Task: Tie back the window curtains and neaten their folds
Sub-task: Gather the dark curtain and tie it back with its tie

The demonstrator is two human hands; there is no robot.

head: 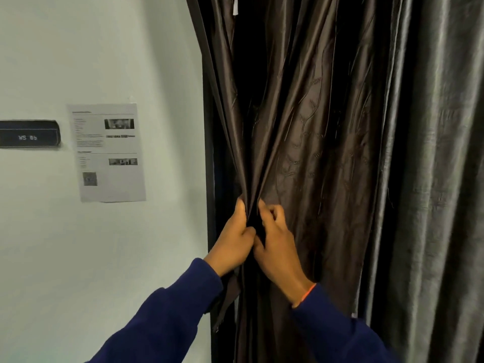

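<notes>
A dark brown satin curtain [301, 113] hangs in the middle, gathered into folds that narrow toward my hands. My left hand [231, 239] grips the bunched left folds at about waist height. Beside it and touching it, my right hand [277, 244] pinches the neighbouring folds, fingers curled into the cloth. A second, grey velvet curtain [432, 179] hangs straight at the right, untouched. No tie-back band or cord is visible.
A pale wall [104, 258] fills the left side. A printed sheet [110, 153] is stuck to it, with a dark label plate [28, 133] reading "WS 05" beside it. A dark window frame edge [209, 179] runs down between wall and curtain.
</notes>
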